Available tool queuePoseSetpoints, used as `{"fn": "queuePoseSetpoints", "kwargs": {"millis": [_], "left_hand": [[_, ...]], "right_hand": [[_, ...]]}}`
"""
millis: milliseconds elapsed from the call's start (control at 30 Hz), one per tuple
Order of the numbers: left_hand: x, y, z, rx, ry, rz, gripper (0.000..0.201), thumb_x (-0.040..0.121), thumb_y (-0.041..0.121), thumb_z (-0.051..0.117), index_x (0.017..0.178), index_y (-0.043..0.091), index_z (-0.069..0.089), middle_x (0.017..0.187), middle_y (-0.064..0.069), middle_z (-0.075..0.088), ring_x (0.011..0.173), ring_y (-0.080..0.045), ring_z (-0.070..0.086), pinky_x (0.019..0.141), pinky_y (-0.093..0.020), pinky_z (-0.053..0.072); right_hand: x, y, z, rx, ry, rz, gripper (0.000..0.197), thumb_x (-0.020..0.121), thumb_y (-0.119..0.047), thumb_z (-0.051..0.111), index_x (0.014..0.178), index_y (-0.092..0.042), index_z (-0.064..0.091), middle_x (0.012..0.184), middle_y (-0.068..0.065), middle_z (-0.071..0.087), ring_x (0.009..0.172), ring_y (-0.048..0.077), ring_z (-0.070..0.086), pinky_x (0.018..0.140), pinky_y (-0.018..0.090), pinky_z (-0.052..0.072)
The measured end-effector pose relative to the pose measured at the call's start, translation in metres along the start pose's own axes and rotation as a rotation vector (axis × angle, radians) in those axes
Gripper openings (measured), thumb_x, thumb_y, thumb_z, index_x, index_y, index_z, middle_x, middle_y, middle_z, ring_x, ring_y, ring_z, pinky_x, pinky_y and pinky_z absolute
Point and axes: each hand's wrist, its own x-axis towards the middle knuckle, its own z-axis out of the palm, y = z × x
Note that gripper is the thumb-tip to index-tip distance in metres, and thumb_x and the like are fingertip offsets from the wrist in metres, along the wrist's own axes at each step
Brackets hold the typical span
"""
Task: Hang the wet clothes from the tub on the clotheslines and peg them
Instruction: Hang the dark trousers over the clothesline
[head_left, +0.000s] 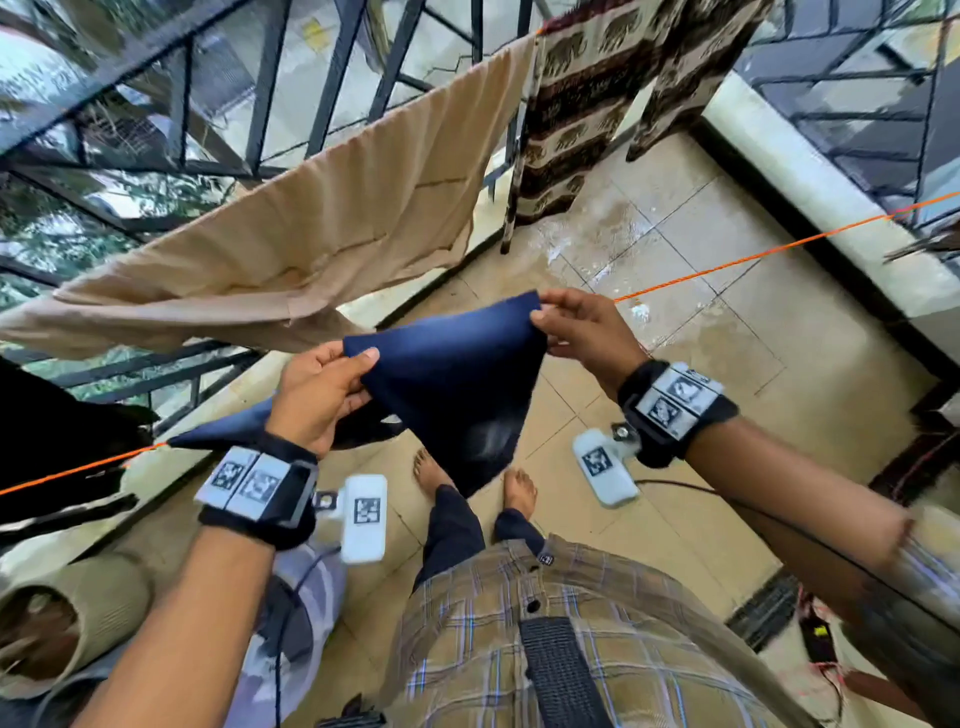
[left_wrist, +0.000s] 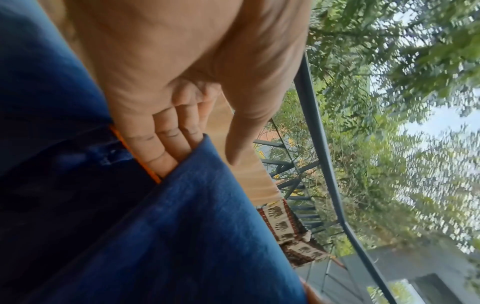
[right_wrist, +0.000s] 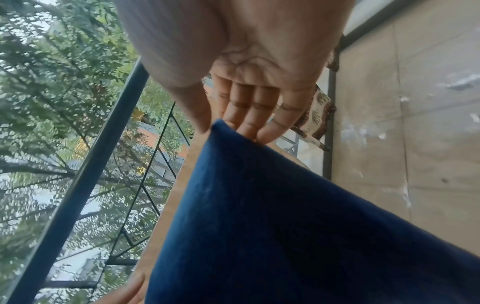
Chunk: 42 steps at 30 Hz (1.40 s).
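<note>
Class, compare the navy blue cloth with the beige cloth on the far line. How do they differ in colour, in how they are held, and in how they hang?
The navy blue cloth is dark; the beige cloth is pale tan. Both hands, left hand and right hand, pinch the navy cloth at the orange clothesline; nobody touches the beige cloth. The navy cloth looks smaller, the beige cloth spreads wide. Both drape over a line; no pegs show.

Orange clothesline carries the draped navy cloth; wet tiled floor below.

Wet tiled floor below metal grille; trees beyond grille; low parapet wall at floor's edge, opposite grille.
</note>
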Motion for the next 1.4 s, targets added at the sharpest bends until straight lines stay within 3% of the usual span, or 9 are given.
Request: {"fn": "queuePoseSetpoints", "kwargs": {"millis": [100, 200, 367, 567, 800, 967, 1067, 1167, 1400], "left_hand": [[0.030, -0.001, 0.012, 0.071, 0.142, 0.011, 0.028, 0.090, -0.007, 0.060, 0.111, 0.010, 0.053, 0.081, -0.003, 0.057, 0.072, -0.014, 0.056, 0.055, -0.020, 0.054], [0.048, -0.013, 0.018, 0.313, 0.202, 0.034, 0.059, 0.085, -0.008, 0.066, 0.139, -0.002, 0.044, 0.095, -0.014, 0.063, 0.084, -0.024, 0.060, 0.083, -0.041, 0.057], [0.038, -0.025, 0.010, 0.870, 0.188, 0.198, 0.044, 0.081, 0.012, 0.074, 0.124, 0.012, 0.067, 0.115, -0.014, 0.071, 0.109, -0.030, 0.065, 0.097, -0.036, 0.049], [0.028, -0.040, -0.027, 0.683, 0.195, 0.312, 0.028, 0.083, 0.022, 0.071, 0.112, 0.020, 0.069, 0.100, 0.000, 0.073, 0.089, -0.021, 0.070, 0.091, -0.035, 0.054], [-0.010, -0.107, -0.114, 0.549, 0.450, 0.327, 0.015, 0.090, 0.008, 0.066, 0.096, 0.022, 0.064, 0.090, -0.010, 0.069, 0.068, 0.008, 0.059, 0.067, -0.005, 0.047], [-0.020, -0.145, -0.164, 0.324, 0.586, 0.060, 0.049, 0.090, 0.008, 0.067, 0.135, 0.010, 0.048, 0.116, -0.017, 0.063, 0.088, -0.019, 0.059, 0.091, -0.036, 0.050], [-0.019, -0.143, -0.181, 0.253, 0.544, 0.004, 0.077, 0.088, 0.009, 0.071, 0.152, 0.016, 0.029, 0.138, -0.007, 0.049, 0.113, -0.020, 0.054, 0.104, -0.038, 0.044], [-0.009, -0.140, -0.184, 0.204, 0.458, -0.005, 0.081, 0.088, 0.005, 0.071, 0.154, 0.013, 0.024, 0.135, 0.003, 0.041, 0.123, -0.015, 0.045, 0.108, -0.034, 0.038], [0.014, -0.143, -0.188, 0.087, 0.554, 0.098, 0.032, 0.091, 0.002, 0.065, 0.119, 0.009, 0.051, 0.112, -0.013, 0.059, 0.103, -0.021, 0.055, 0.085, -0.021, 0.045]], "right_hand": [[0.036, 0.004, 0.009, -0.210, 0.111, 0.014, 0.038, 0.086, -0.003, 0.067, 0.123, -0.007, 0.058, 0.068, -0.001, 0.050, 0.065, 0.016, 0.051, 0.069, 0.034, 0.048], [0.046, 0.013, 0.011, -0.378, 0.131, 0.082, 0.050, 0.081, -0.014, 0.070, 0.130, -0.013, 0.059, 0.079, -0.002, 0.066, 0.083, 0.019, 0.065, 0.090, 0.043, 0.054], [0.027, 0.013, 0.019, -0.817, 0.191, -0.001, 0.023, 0.083, -0.041, 0.065, 0.105, -0.034, 0.070, 0.100, -0.008, 0.072, 0.097, 0.016, 0.065, 0.088, 0.032, 0.053], [0.016, 0.007, 0.029, -0.889, 0.197, -0.224, 0.016, 0.086, -0.042, 0.062, 0.093, -0.031, 0.070, 0.089, -0.012, 0.072, 0.085, 0.013, 0.066, 0.076, 0.035, 0.056], [-0.016, 0.036, 0.093, -0.936, -0.433, -0.345, 0.015, 0.089, -0.028, 0.064, 0.100, -0.024, 0.073, 0.093, -0.006, 0.073, 0.084, 0.013, 0.066, 0.074, 0.030, 0.050], [-0.020, 0.075, 0.166, -0.959, -0.640, -0.142, 0.051, 0.093, -0.039, 0.060, 0.140, -0.023, 0.051, 0.127, -0.001, 0.066, 0.103, 0.017, 0.067, 0.095, 0.031, 0.048], [-0.015, 0.083, 0.202, -0.838, -0.547, -0.064, 0.069, 0.093, -0.041, 0.061, 0.152, -0.023, 0.029, 0.139, 0.007, 0.057, 0.113, 0.027, 0.063, 0.100, 0.036, 0.046], [0.001, 0.084, 0.222, -0.764, -0.391, 0.005, 0.065, 0.093, -0.043, 0.059, 0.148, -0.019, 0.035, 0.136, 0.011, 0.058, 0.123, 0.030, 0.056, 0.102, 0.037, 0.044], [0.012, 0.099, 0.223, -0.810, -0.237, 0.001, 0.039, 0.091, -0.044, 0.060, 0.125, -0.025, 0.061, 0.116, 0.002, 0.070, 0.108, 0.024, 0.064, 0.093, 0.035, 0.051]]}}
